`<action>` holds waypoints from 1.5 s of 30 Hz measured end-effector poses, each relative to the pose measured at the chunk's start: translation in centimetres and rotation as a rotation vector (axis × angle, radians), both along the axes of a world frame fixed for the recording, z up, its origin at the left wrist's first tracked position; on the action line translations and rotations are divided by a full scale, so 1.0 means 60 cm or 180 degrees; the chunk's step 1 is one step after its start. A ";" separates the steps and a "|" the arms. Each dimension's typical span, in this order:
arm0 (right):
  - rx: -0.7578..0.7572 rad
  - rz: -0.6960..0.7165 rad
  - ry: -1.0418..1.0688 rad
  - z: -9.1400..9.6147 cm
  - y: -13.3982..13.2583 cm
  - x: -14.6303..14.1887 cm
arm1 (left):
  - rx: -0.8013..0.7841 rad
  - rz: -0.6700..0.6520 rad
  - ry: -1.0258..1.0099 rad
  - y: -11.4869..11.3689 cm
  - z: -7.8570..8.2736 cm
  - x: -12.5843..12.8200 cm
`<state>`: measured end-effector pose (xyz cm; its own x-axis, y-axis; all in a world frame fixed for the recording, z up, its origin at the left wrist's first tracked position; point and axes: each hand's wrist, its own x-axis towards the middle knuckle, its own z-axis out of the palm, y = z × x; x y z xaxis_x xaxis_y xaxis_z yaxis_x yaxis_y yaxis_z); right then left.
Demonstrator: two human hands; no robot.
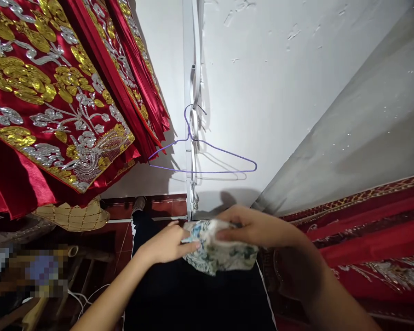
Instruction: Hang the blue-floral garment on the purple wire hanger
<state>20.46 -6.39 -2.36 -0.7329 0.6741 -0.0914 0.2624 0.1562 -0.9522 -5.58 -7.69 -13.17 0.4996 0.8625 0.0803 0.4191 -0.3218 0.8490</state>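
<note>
The patterned cloth is bunched above the person's lap, between both hands. The left hand pinches its edge, thumb on top; the right hand is over the other side, but blurred — whether its fingers close, one cannot tell. The step seems to be arranging this cloth — next, probably, both sides need a steady hold.

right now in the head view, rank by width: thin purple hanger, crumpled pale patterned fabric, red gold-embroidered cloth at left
1. Red gold-embroidered cloth, cut off by the frame
2. Thin purple hanger
3. Crumpled pale patterned fabric
</note>
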 end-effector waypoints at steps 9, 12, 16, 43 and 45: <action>0.1810 -0.2591 0.0145 -0.081 0.118 -0.059 | 0.0579 0.0862 0.0612 0.021 0.073 -0.109; 0.1743 -0.2452 -0.0007 -0.123 0.157 -0.071 | 0.0625 0.0723 0.0657 0.012 0.091 -0.126; 0.1969 -0.2609 -0.0280 -0.143 0.166 -0.042 | 0.0159 0.0289 0.1622 0.033 0.070 -0.168; 0.1390 -0.2080 0.0296 -0.108 0.080 -0.005 | 0.1895 0.1645 -0.0175 0.168 0.129 -0.076; 0.1374 -0.2031 0.0321 -0.103 0.080 0.001 | 0.1530 0.1648 -0.0359 0.180 0.116 -0.084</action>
